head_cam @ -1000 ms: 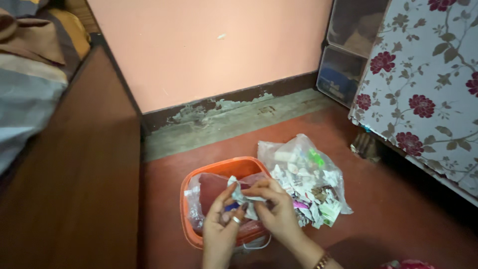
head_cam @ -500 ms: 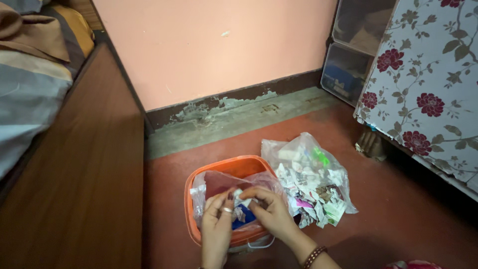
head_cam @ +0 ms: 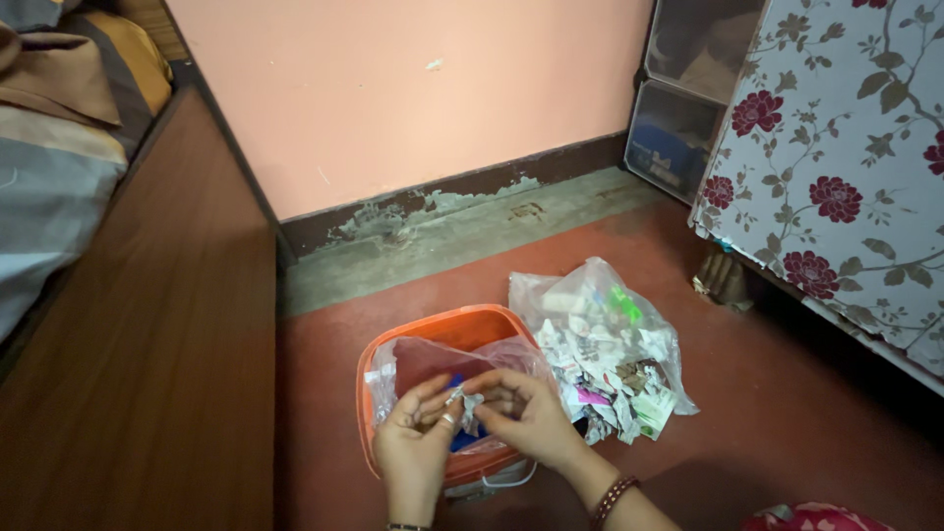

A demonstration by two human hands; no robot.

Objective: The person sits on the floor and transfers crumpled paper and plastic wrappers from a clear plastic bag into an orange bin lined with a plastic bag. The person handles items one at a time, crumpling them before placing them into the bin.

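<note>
My left hand and my right hand meet over an orange plastic bin on the red floor. Both pinch a small crumpled piece of white paper between the fingertips. The bin is lined with a clear plastic bag, and something dark red and something blue lie inside it. Just right of the bin lies a clear plastic bag of torn paper scraps with a few coloured bits, a green one among them.
A brown wooden bed side with folded blankets fills the left. A pink wall with peeling skirting stands ahead. A floral cloth hangs at the right, with stacked clear storage boxes behind it.
Both hands have sunk lower over the bin and drawn closer together. The paper piece between them looks smaller and more crumpled than a second ago.
</note>
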